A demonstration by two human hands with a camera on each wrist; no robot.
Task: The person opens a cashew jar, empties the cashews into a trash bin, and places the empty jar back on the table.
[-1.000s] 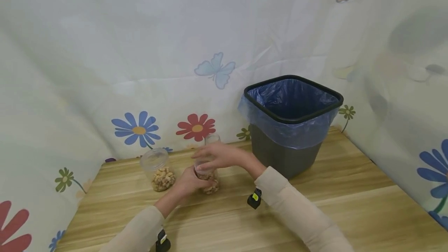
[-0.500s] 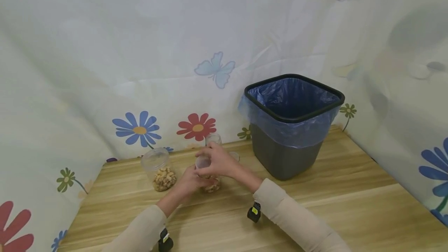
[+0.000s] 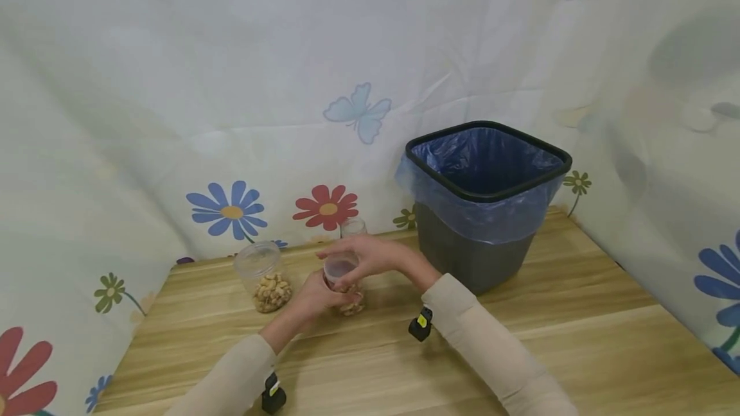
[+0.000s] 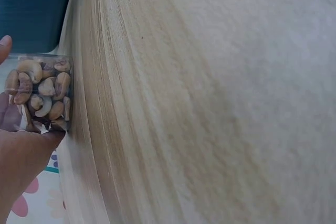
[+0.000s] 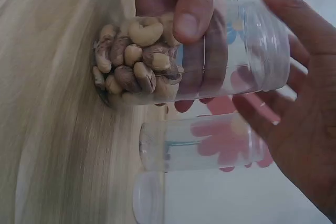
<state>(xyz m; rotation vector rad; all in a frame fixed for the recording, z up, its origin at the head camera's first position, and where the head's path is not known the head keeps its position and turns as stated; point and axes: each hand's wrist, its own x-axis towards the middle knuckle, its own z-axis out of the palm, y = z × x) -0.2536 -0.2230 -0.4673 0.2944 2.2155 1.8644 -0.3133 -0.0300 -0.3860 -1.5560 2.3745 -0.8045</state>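
Note:
A clear jar [image 3: 351,305] of cashews stands upright on the table. My left hand [image 3: 315,297] grips its side, and the thumb [image 5: 191,22] lies across the wall in the right wrist view. Around the jar's clear top [image 5: 268,51] my right hand [image 3: 372,255] is spread, thumb apart from the rim and fingers at the far side. Whether those fingers touch it I cannot tell. In the left wrist view the cashews [image 4: 44,93] show low in the jar. Another clear jar [image 3: 272,293], partly filled with cashews, stands to the left.
An apparently empty clear jar [image 5: 199,142] stands behind the held one, with a translucent lid [image 5: 148,196] lying beyond it. At the back right is a grey bin [image 3: 474,255] with a blue liner. Printed cloth [image 3: 260,82] encloses the wooden table [image 3: 370,364].
My right hand turned with its fingers drawn in at the jar's top, then swung back and spread again. The left hand keeps its grip, and the other jars have not moved.

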